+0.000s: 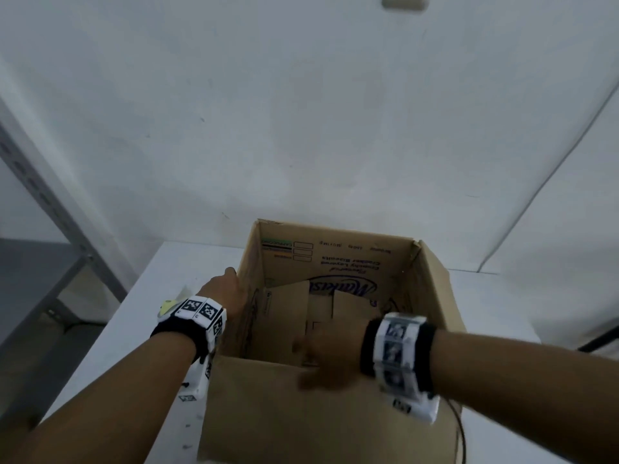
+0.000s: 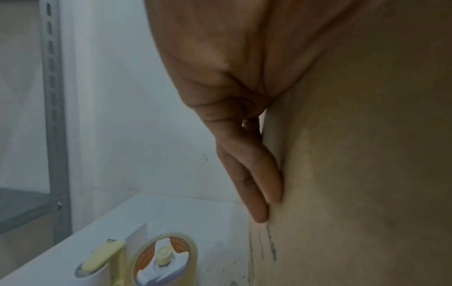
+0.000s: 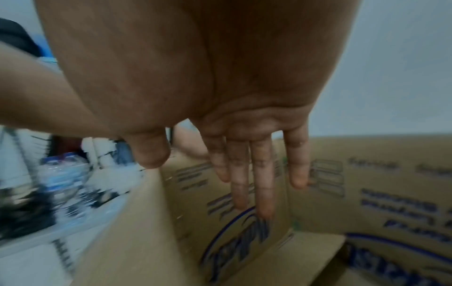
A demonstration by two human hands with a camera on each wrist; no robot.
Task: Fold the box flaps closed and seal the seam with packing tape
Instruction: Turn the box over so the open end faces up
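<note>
An open brown cardboard box stands on the white table, its flaps up and printing on its inner walls. My left hand lies outside the left flap; in the left wrist view its straight fingers press flat on the cardboard. My right hand is blurred at the top edge of the near flap. The right wrist view has its fingers straight and spread inside the box, thumb on the flap's other side. A yellow tape dispenser sits on the table left of the box.
A grey metal rack stands left of the table. The white wall is close behind the box. A black cable hangs at the box's near right corner. A water bottle and clutter lie blurred off to one side.
</note>
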